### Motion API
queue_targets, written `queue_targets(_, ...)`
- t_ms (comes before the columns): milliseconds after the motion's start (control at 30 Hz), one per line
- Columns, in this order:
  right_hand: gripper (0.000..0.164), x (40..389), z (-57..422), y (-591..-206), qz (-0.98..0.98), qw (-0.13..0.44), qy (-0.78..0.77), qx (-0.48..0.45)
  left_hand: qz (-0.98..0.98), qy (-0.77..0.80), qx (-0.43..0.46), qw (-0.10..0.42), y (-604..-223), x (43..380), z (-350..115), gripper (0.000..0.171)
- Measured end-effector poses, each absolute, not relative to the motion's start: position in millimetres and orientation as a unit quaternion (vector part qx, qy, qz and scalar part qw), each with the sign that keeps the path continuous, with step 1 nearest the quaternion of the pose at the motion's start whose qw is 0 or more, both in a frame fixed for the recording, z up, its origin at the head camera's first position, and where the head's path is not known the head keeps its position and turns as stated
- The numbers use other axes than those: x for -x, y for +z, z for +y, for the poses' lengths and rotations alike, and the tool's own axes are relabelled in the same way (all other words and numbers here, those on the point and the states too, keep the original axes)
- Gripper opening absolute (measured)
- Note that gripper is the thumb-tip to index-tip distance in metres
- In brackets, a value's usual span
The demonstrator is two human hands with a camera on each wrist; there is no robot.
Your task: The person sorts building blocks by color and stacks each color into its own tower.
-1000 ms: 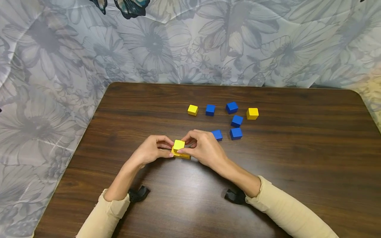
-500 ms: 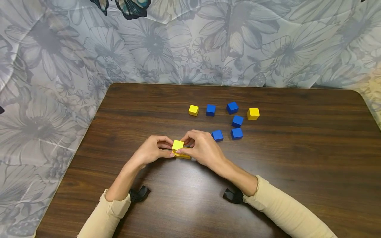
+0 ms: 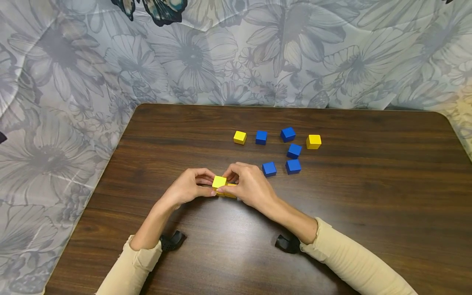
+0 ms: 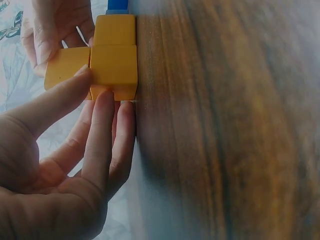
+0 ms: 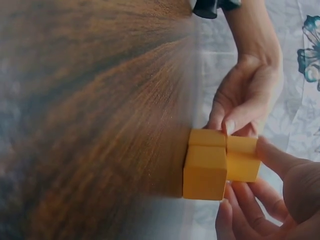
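Two yellow cubes stand side by side on the table: the lower left cube (image 4: 115, 70) and the lower right cube (image 5: 204, 175). A third yellow cube, the upper one (image 3: 219, 181), sits over the lower left cube, its edges nearly in line with it. My right hand (image 3: 254, 186) pinches the upper cube between thumb and fingers. My left hand (image 3: 188, 186) holds the lower left cube at its outer end, thumb on the near side and fingertips against the end face. In the head view, the right thumb hides part of the lower cubes.
Behind the right hand lie several loose blue cubes, the closest being a blue cube (image 3: 269, 169). Farther back are a yellow cube (image 3: 239, 137) and another yellow cube (image 3: 313, 141). A floral cloth (image 3: 236, 53) hangs beyond the brown table's back edge (image 3: 228, 105).
The upper yellow cube has shifted slightly left and settled lower, with the right thumb and fingers following it. The left hand has stayed nearly still, and the loose cubes have not moved.
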State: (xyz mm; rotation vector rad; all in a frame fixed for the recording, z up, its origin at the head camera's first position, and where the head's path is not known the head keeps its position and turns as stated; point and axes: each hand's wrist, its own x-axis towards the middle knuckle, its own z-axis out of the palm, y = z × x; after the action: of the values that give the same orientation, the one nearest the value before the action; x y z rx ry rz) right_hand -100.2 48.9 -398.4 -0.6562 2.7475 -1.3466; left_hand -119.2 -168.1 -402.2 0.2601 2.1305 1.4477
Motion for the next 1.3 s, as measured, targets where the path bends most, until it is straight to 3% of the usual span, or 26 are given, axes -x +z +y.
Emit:
queue_targets(1000,0.028,98.2,46.0,-397.5,0.878,0.01,-0.424,0.222,0.795,0.53,-0.117,0.269,-401.6,115.9,-168.3,0.035)
queue_targets(1300,0.035,107.1,59.6,-389.9,0.881,0.018,-0.419,0.217,0.82,0.499,-0.118,0.254,-398.6,114.5,-166.4,0.033)
